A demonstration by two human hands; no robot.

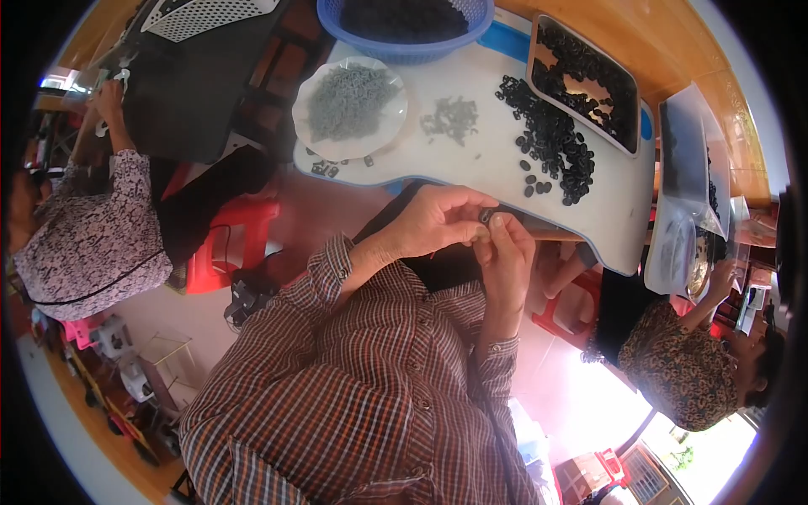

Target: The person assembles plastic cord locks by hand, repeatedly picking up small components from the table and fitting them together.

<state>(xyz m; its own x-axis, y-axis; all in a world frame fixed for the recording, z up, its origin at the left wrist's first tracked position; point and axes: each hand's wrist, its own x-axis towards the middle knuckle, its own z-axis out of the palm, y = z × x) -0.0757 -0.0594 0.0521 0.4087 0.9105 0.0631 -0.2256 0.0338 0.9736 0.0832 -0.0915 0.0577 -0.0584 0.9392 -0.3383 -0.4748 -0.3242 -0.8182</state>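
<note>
Between the fingertips of both hands is a small black oval piece (486, 216), held just off the near edge of the white table. My left hand (442, 220) pinches it from the left, thumb and forefinger closed. From the right, my right hand (507, 252) closes its thumb and fingertips on the same piece. On the table beyond lies a pile of similar black oval pieces (557, 151). A scalloped white plate (303, 126) bears a heap of small grey pieces (349, 101). More small pale grey pieces (452, 119) lie loose at the table's middle.
A blue basket (404, 52) of dark pieces stands at the far edge. At the far right is a metal tray (581, 115) of black pieces, beside a clear plastic bin (680, 185). Co-workers sit left (97, 227) and right (686, 362), near red stools (229, 240).
</note>
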